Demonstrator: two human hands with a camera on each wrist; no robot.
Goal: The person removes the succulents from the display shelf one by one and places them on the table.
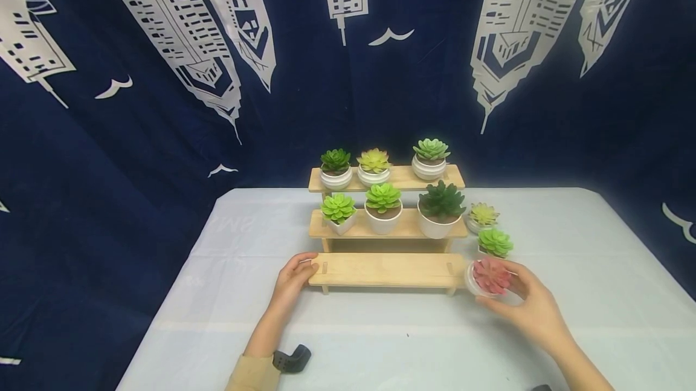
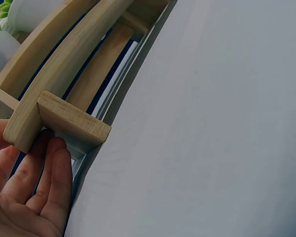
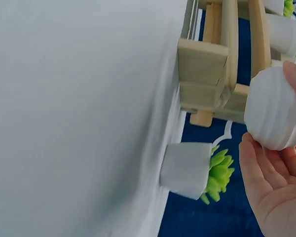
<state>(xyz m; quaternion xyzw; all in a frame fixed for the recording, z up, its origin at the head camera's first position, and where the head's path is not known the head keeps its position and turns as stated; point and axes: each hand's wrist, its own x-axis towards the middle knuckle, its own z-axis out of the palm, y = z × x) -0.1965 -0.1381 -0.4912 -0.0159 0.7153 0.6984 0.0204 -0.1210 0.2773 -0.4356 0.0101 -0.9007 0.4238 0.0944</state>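
My right hand (image 1: 530, 306) holds a pink potted succulent (image 1: 492, 274) just off the right end of the lowest shelf. In the right wrist view its round white pot (image 3: 274, 108) is tilted between thumb and fingers. With thumb and fingers, my left hand (image 1: 293, 279) grips the left end of the bottom shelf of a three-tier wooden stand (image 1: 386, 270). The left wrist view shows the fingertips under that shelf end, by its support leg (image 2: 74, 118). Nothing stands on this lowest shelf. The upper two tiers carry several green and yellow-green succulents in white pots.
To the right of the stand, a pale yellow-green succulent (image 1: 483, 216) and a bright green one (image 1: 495, 242) sit on the white table (image 1: 380, 342). A dark blue curtain (image 1: 348, 101) with white building prints hangs behind. My left wrist wears a black band (image 1: 293, 359).
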